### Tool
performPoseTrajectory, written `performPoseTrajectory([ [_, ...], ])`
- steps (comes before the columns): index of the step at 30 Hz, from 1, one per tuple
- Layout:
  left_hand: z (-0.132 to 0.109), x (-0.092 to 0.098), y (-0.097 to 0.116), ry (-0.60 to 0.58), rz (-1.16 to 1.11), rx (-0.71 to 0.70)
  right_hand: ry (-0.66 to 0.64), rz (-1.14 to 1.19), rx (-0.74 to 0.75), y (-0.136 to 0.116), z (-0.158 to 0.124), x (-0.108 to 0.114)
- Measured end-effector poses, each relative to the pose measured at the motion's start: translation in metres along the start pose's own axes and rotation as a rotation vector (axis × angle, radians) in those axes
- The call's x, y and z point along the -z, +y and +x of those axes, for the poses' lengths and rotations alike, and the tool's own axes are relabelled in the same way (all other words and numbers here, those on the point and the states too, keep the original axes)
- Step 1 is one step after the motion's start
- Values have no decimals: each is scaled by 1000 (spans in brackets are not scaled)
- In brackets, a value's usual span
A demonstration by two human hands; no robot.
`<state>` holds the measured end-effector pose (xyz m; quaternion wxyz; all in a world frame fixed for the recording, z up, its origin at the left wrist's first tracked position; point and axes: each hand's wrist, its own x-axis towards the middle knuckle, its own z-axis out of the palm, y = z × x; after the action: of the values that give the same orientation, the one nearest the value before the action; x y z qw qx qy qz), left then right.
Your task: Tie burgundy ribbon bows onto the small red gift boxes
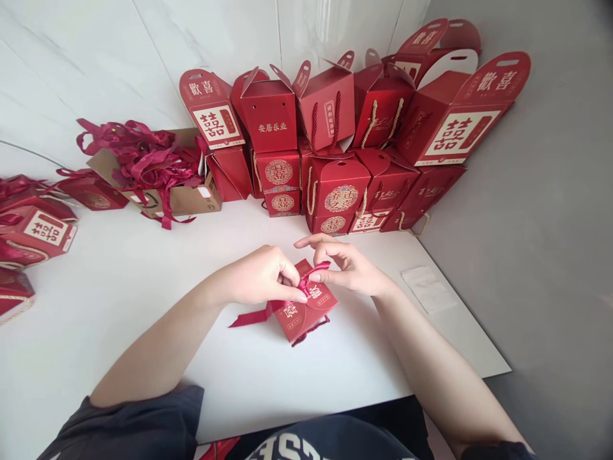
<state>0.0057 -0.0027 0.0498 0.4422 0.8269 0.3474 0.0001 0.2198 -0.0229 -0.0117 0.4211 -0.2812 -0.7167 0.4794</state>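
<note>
Dark shirt (364, 434) sits nearest, on the near side of the grip. Left hand (265, 275) and right hand (342, 265) each pinch the crimson ribbon (251, 317) between thumb and fingers — red box (320, 310) directly beneath, on the white table (143, 306). Beyond the grip — stacked cartons (340, 191), with a cardboard tray (191, 199) of loose ribbons (143, 153) to their left.

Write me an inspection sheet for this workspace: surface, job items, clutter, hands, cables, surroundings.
Surface: white table.
Job items: red box on the table, magenta ribbon across it.
Clutter: stacked red boxes behind; cardboard carton of tangled ribbons; more boxes at left; flat white item at right.
Hands: left hand and right hand both pinch the ribbon.
Cables: thin dark line at far left, possibly one.
Surroundings: marbled wall behind, grey panel right.
</note>
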Motion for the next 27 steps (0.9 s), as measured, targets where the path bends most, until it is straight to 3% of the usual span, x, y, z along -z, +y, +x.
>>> performPoseTrajectory([
  [7,0,6,2,27,-52,119,119,152,53,5,-8,-9],
  [11,3,10,-9,-26,-135,110,22,21,77,-5,-16,-9],
  [16,8,13,-17,-65,-212,79,-104,-303,148,-12,-19,-9],
  [21,12,8,-14,11,-189,8,-135,-405,158,-15,-18,-7],
  [23,12,3,-12,68,-134,-9,-117,-359,143,-16,-17,-5],
  [27,12,-6,-11,158,-29,-37,60,-198,90,-9,-11,-3],
])
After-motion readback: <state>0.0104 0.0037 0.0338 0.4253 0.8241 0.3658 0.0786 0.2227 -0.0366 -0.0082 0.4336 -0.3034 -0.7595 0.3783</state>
